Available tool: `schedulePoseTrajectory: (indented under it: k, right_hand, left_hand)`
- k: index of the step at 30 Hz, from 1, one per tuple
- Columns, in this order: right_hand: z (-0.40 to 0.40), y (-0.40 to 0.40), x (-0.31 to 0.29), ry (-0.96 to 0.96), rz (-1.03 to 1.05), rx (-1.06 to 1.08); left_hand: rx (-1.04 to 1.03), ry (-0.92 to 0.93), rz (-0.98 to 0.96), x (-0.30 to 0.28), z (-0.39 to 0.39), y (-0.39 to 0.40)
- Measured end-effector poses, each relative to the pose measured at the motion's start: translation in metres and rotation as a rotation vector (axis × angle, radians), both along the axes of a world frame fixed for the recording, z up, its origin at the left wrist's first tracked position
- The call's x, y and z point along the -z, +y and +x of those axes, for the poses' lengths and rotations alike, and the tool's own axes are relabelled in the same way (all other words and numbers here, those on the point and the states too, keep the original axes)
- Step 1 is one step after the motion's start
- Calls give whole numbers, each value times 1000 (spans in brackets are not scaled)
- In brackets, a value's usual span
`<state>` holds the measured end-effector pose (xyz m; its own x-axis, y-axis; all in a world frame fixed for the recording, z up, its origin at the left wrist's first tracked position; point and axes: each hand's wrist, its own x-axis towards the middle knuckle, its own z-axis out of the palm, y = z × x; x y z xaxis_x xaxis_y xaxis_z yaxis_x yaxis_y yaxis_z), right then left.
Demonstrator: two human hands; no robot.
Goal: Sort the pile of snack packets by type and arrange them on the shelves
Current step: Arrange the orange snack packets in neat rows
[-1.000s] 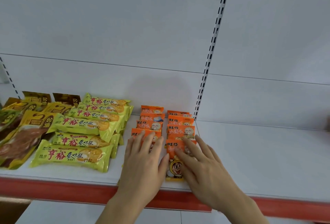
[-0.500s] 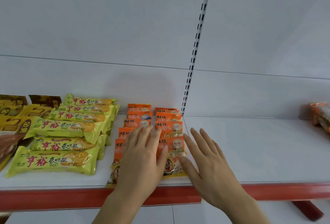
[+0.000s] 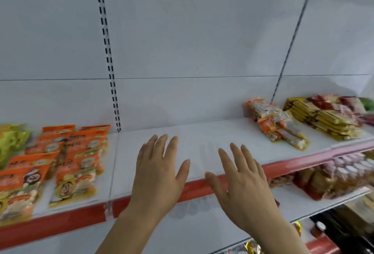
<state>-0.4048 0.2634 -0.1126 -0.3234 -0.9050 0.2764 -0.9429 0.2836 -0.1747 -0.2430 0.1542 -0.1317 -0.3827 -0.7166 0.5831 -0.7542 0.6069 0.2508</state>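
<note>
Head view, motion-blurred: both hands up over a bare stretch of the white metal shelf w/ red front edge (image 3: 212,132), mid-frame. Left hand (image 3: 157,174) flat, fingers straight & spread, nothing in it; right hand (image 3: 240,180) same, splayed wide, empty. Palms face down/forward above the shelf lip, not touching any packet. Judging by that pose, they're between packets, prob. free to reach for the next batch.

Orange plastic snack packets w/ cartoon faces (image 3: 74,162) sit lower left in two neat columns, overlapped front to back like shingles so each label shows; looks like that type is sorted. Yellow-green wrappers (image 3: 12,142) at far left edge, cut off by frame. Black slotted upright strip (image 3: 107,51) splits the back panel just right of the orange group.

Unsorted-looking stuff is at right: orange-and-clear packets of mixed snacks (image 3: 277,122) lying at an angle, next to a stack of yellow flat packets (image 3: 323,120) w/ red ones behind, too blurred to read. Lower white shelf (image 3: 293,199) at lower right holds brownish packets, type unclear.

Gap between the groups prob. meant for the next type.
</note>
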Motion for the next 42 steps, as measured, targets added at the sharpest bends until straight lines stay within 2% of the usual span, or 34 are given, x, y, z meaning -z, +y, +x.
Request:
schedulePoseTrajectory:
  k: [7, 12, 21, 30, 32, 38, 40, 42]
  right_hand:
    - [-144, 75, -4, -2, 45, 175]
    - [-220, 92, 1, -39, 42, 256]
    - [-324, 35, 4, -38, -43, 236]
    - [-403, -42, 19, -132, 76, 128]
    - [-410, -43, 23, -116, 2, 101]
    - [-428, -41, 30, -116, -465, 65]
    - [-428, -38, 29, -102, -584, 24]
    - [-421, -35, 26, -90, -661, -106]
  left_hand:
    - [129, 1, 16, -3, -150, 54]
    - [228, -25, 71, -7, -230, 64]
    - [346, -57, 203, 2, -350, 29]
    - [340, -67, 239, 6, -417, -10]
    - [319, -55, 248, 5, -421, -14]
    - [245, 48, 220, 7, -446, -11]
    - [288, 220, 285, 3, -453, 1]
    - [386, 486, 531, -8, -461, 15]
